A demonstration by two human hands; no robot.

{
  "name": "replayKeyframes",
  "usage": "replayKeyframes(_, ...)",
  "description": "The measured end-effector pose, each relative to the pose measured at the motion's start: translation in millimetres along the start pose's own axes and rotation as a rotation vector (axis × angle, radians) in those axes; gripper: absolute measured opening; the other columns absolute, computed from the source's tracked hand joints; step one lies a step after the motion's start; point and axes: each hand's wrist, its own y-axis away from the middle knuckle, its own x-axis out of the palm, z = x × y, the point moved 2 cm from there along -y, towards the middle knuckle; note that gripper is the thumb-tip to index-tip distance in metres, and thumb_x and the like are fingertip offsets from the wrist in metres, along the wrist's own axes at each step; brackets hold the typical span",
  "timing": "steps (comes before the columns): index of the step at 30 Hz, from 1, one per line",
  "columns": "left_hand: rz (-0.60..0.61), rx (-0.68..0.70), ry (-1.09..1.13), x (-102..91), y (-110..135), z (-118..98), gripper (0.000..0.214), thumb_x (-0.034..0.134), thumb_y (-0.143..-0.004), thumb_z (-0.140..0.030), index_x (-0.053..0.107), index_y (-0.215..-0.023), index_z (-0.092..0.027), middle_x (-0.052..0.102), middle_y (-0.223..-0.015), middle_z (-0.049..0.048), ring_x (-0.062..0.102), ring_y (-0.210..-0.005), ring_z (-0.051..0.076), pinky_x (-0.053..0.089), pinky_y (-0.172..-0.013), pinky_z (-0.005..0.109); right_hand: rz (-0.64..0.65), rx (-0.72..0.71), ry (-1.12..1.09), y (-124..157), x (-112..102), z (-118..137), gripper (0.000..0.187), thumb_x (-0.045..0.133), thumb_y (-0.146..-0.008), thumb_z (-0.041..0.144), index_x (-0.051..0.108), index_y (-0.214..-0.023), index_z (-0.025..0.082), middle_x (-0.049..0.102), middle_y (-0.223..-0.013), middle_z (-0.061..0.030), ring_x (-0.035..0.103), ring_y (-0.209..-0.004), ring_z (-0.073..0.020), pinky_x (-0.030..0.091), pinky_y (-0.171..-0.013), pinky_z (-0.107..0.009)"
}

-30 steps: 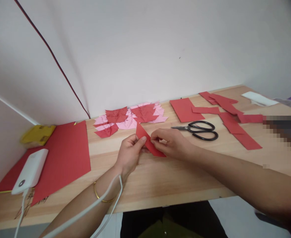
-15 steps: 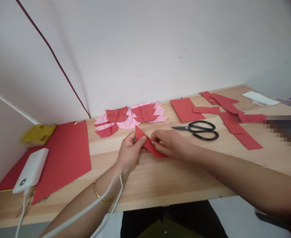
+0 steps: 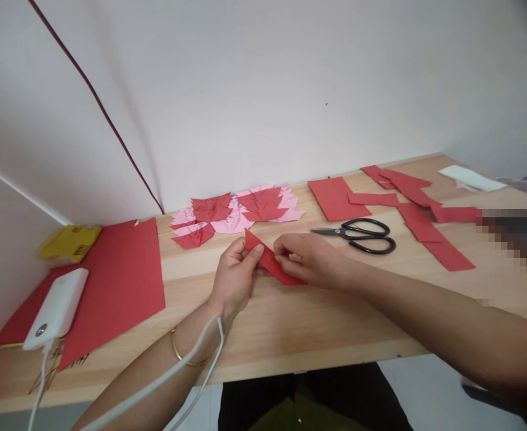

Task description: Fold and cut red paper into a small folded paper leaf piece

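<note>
1 red paper point(image 3: 271, 263) between 2 hands point(image 3: 234, 274)

Left hand point(image 3: 236, 269) gripping pointed red paper point(image 3: 273, 263), thumb pressing on top; right hand point(image 3: 311, 257) pinching its edge. From that paper: red and pink folded pieces point(image 3: 212, 208) lying at 11 o'clock by wall point(image 3: 267, 102); red rectangle point(image 3: 335, 200) resting at 1; black-handled scissors point(image 3: 345, 234) lying at 2, blades pointing toward 9; red strips point(image 3: 445, 251) overlapping at 2, farther out. Large red sheets point(image 3: 129, 269) spreading at 9, white device point(image 3: 59, 305) sitting on them, yellow packet point(image 3: 77, 242) lying just beyond device.
</note>
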Motion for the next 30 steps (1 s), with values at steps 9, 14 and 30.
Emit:
replayKeyframes(9,-0.002,-0.002,0.020,1.5,1.2,0.2,0.022,0.071,-0.073,-0.031,0.060,-0.085,-0.017,0.068,-0.075,0.0003,0.064,-0.067,0.013,0.054,-0.064,0.028,0.012,-0.002,0.002,-1.5,-0.8,2.3,0.012,0.047,-0.081,0.018,0.049,-0.070,0.017,0.054,-0.062,0.0000,0.042,-0.054,-0.0091,0.030,-0.053,-0.021)
replayKeyframes(14,-0.022,-0.007,0.026,2.0,1.2,0.3,0.025,0.072,-0.071,-0.033,0.060,-0.086,-0.017,0.068,-0.075,0.0006,0.064,-0.067,0.014,0.054,-0.063,0.028,0.009,-0.023,0.002,-1.3,-0.3,0.2,0.011,0.047,-0.080,0.017,0.049,-0.070,0.017,0.054,-0.062,0.0004,0.043,-0.054,-0.0091,0.030,-0.053,-0.021)
replayKeyframes(30,-0.037,0.059,-0.038,-2.3,-4.0,5.6,0.021,0.068,-0.075,-0.034,0.057,-0.079,-0.017,0.059,-0.062,-0.0040,0.054,-0.054,0.008,0.046,-0.055,0.020,-0.002,-0.010,-0.108,-1.3,3.1,-3.3,0.014,0.046,-0.082,0.019,0.057,-0.073,0.016,0.061,-0.069,-0.0017,0.049,-0.057,-0.0093,0.035,-0.054,-0.021)
